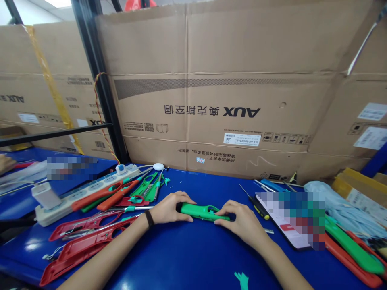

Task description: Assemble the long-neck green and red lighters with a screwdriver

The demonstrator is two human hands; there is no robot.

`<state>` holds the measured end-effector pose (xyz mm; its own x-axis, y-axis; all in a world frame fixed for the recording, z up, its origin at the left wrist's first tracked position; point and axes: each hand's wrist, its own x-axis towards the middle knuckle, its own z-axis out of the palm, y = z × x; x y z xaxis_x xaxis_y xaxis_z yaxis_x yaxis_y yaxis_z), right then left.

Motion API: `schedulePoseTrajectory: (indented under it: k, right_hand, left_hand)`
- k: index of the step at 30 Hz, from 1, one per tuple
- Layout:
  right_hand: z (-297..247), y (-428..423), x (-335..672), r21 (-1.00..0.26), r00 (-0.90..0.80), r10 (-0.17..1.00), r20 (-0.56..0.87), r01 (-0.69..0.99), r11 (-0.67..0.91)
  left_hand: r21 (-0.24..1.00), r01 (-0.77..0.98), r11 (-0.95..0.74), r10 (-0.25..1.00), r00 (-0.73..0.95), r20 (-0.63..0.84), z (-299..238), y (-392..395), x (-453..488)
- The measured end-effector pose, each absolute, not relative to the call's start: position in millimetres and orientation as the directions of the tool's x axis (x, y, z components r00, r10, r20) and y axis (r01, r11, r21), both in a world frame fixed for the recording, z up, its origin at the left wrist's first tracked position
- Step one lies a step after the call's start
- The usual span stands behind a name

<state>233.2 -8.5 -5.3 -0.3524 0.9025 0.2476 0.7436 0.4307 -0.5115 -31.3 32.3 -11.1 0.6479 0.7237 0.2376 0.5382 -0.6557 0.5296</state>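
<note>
A green plastic lighter-like handle (202,211) lies on the blue table (193,257) straight in front of me. My left hand (171,208) wraps its fingers round the handle's left end, where a black tip shows. My right hand (242,222) pinches the handle's right end with curled fingers. A black band sits on my left wrist. Both hands rest on the tabletop.
Red, orange and green handle shells (99,217) are piled at the left beside a white power strip (81,193). Screwdrivers (255,201) and more green and red shells (353,249) lie at the right. Cardboard boxes (223,88) wall off the back. Another person's hand (6,163) shows far left.
</note>
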Motion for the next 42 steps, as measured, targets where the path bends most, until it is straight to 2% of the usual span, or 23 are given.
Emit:
schedulePoseTrajectory:
  k: [13, 27, 31, 42]
  right_hand:
    - [-5.5, -9.4, 234.7, -0.51, -0.322, 0.925, 0.201, 0.772, 0.379]
    - [-4.3, -10.4, 235.4, -0.456, -0.365, 0.9, 0.237, 0.776, 0.435]
    - [-5.9, -8.8, 236.5, -0.488, -0.374, 0.902, 0.216, 0.759, 0.432]
    - [-7.9, -9.2, 233.5, -0.474, -0.384, 0.904, 0.188, 0.771, 0.426]
  left_hand:
    - [0.517, 0.543, -0.661, 0.724, 0.644, 0.248, -11.9, 31.0, -34.5]
    - [0.548, 0.521, -0.654, 0.73, 0.624, 0.278, -19.0, 32.9, -33.7]
    - [0.557, 0.525, -0.644, 0.739, 0.614, 0.276, -19.0, 33.0, -32.8]
    - [0.516, 0.538, -0.667, 0.723, 0.635, 0.272, -13.8, 33.0, -31.6]
